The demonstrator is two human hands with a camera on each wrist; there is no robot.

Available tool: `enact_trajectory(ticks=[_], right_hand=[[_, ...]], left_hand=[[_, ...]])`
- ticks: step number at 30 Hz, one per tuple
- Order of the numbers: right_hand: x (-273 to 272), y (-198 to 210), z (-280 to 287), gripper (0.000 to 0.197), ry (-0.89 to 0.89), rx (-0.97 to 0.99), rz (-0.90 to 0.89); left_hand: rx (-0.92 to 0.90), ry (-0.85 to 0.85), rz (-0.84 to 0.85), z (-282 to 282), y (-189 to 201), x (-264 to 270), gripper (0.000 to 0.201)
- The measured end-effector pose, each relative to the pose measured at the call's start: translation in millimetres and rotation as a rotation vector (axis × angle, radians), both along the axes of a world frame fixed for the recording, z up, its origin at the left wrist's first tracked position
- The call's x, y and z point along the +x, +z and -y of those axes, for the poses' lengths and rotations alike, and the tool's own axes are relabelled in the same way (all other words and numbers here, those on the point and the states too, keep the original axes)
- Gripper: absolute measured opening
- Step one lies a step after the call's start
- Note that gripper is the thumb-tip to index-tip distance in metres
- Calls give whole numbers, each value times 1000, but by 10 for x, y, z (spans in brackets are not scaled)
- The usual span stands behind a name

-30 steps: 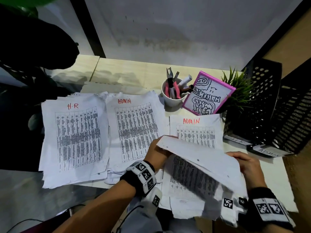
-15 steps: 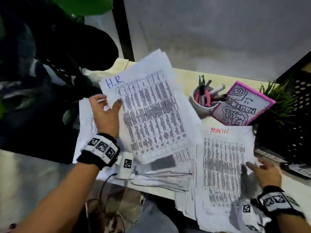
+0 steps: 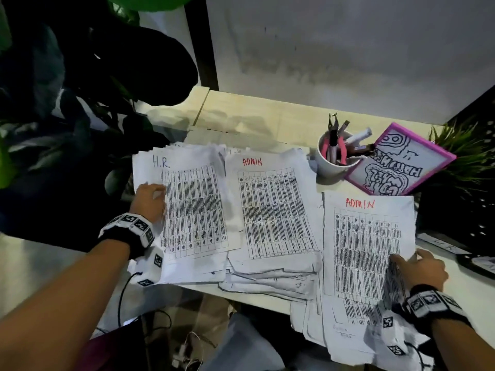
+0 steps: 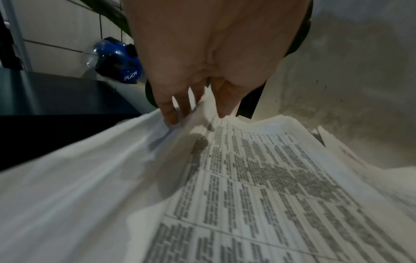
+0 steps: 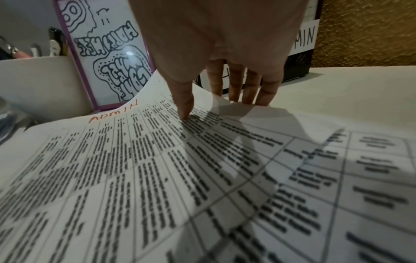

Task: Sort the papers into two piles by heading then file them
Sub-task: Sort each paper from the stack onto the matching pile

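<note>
**Both hands on paper, three stacks across the worktop**

Nearest the person, loose sheets hung over the front edge of the pale worktop point(image 3: 455, 287). The right hand point(image 3: 422, 267) sat at the lower right corner of the rightmost stack point(image 3: 367, 253), whose top sheet carried the heading "ADMIN" in red. In the right wrist view that hand point(image 5: 225, 53) pinched the sheet's right edge: the thumb point(image 5: 185, 105) pressed on the printed table from above, while the four fingers point(image 5: 249, 85) reached down behind the lifted, curling edge.

Across the front, the left hand point(image 3: 150, 200) lay on the left margin of the H.R. pile point(image 3: 187, 210), headed in blue. From the left wrist view the hand point(image 4: 202, 58) had its fingertips point(image 4: 168, 113) spread and lowered onto the paper edge, which bunched up under them; whether the thumb gripped a sheet could not be told.

Between the two lay the ADMIN pile point(image 3: 273, 210), headed in red, just beside the H.R. pile and overlapping its right edge, with crumpled sheets fanning out below it. No hand touched it.

Farther back stood a white cup point(image 3: 332, 163) holding pink-handled pliers and markers, and leaning beside it a pink-framed drawing board point(image 3: 399, 167). At the far right a small green plant point(image 3: 460, 156) rose next to black perforated file trays point(image 3: 455, 218), one bearing an "ADMIN" label in the right wrist view point(image 5: 303, 38). Dark foliage filled the far left.
</note>
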State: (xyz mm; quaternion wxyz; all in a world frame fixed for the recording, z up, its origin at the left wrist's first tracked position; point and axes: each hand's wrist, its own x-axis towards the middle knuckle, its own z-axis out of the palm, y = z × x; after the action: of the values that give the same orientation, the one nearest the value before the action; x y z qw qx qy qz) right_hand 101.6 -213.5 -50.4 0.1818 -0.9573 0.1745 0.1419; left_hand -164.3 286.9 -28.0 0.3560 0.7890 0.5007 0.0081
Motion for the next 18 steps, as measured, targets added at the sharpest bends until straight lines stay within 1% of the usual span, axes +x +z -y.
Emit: enact_trajectory(ticks=[2, 4, 5, 7, 8, 9, 12, 13, 14, 15, 16, 17, 18], right_hand=[[6, -28, 2, 62, 28, 6, 26], [30, -48, 26, 53, 21, 54, 77], [25, -49, 17, 44, 2, 95, 107], [13, 7, 33, 17, -42, 158, 140], [8, 21, 29, 8, -58, 166, 151], [2, 50, 51, 4, -71, 175, 170], [17, 22, 136, 16, -2, 224, 226], [23, 35, 171, 17, 27, 247, 244], [36, 35, 229, 11, 56, 280, 268], [36, 68, 270, 10, 70, 331, 285], [39, 111, 299, 15, 71, 401, 305], [32, 169, 325, 18, 50, 502, 300], [35, 197, 367, 21, 4, 627, 286]], left_hand=[[170, 77, -17, 124, -8, 92, 26], [264, 119, 48, 417, 108, 272, 27], [264, 111, 103, 576, 169, 374, 28], [242, 21, 197, 910, 209, 607, 29], [218, -31, 229, 1071, 219, 718, 29], [196, -83, 269, 1242, 196, 836, 27], [85, -234, 383, 1786, 178, 1132, 23], [21, -272, 417, 1965, 166, 1212, 22], [-43, -299, 445, 2140, 160, 1291, 21], [-103, -313, 475, 2296, 157, 1359, 21], [-161, -314, 491, 2443, 172, 1418, 21], [-228, -310, 495, 2573, 168, 1479, 23], [-304, -298, 465, 2681, 172, 1523, 30]])
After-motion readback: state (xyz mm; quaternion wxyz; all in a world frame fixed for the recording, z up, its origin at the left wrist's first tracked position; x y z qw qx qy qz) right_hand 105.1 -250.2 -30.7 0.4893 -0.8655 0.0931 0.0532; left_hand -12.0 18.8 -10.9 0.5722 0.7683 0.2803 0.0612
